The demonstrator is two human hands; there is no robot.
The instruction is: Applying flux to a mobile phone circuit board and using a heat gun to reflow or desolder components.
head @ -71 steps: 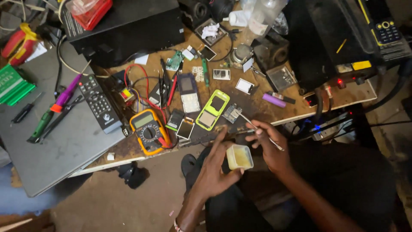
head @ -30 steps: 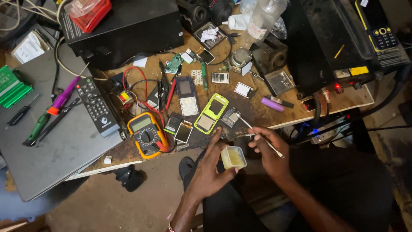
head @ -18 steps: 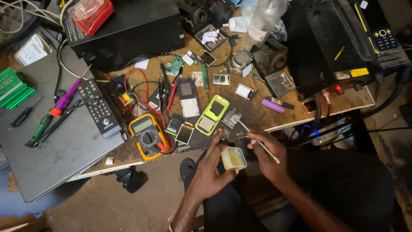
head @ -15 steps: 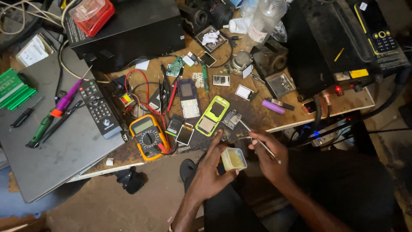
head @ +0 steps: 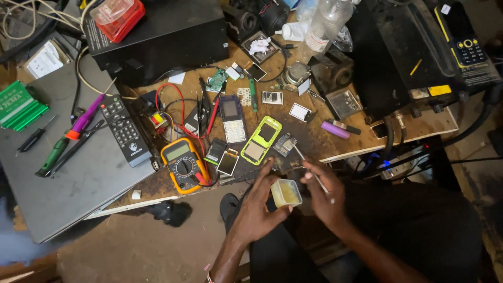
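the left hand [head: 258, 205] pinches a small open tub [head: 286, 192] of yellowish paste between thumb and fingertips, holding it just below the table edge in the lower middle of the frame. the right hand [head: 326, 195] is closed in a pencil-like pinch around a thin metal tool [head: 310, 170], whose tip angles up and left toward a small circuit board [head: 285, 144] lying at the front of the wooden table [head: 414, 121].

the tub looks light and thin-walled, likely plastic, squarish with rounded corners; its walls would probably flex under a hard squeeze, so a light hold on opposite sides suits it, kept level so the soft, greasy-looking contents stay put. the tool is slim, stiff and smooth, probably slippery if paste gets on the shaft; it is best held near the middle, as it is now. the board is thin, rigid and fragile, best touched at its edges.

above the hands lie a lime-green phone frame [head: 261, 139], a dark phone with a grey keypad [head: 233, 119], and a yellow multimeter [head: 183, 164] with red and black leads, its casing rubbery. to the left a black remote control [head: 124, 131] overlaps a flat grey laptop lid [head: 68, 178], on which rest a purple-handled screwdriver [head: 84, 115] and a green-handled one [head: 52, 156]. a clear plastic bottle [head: 326, 24] stands in the upper middle. the tabletop is scarred, stained and crowded.
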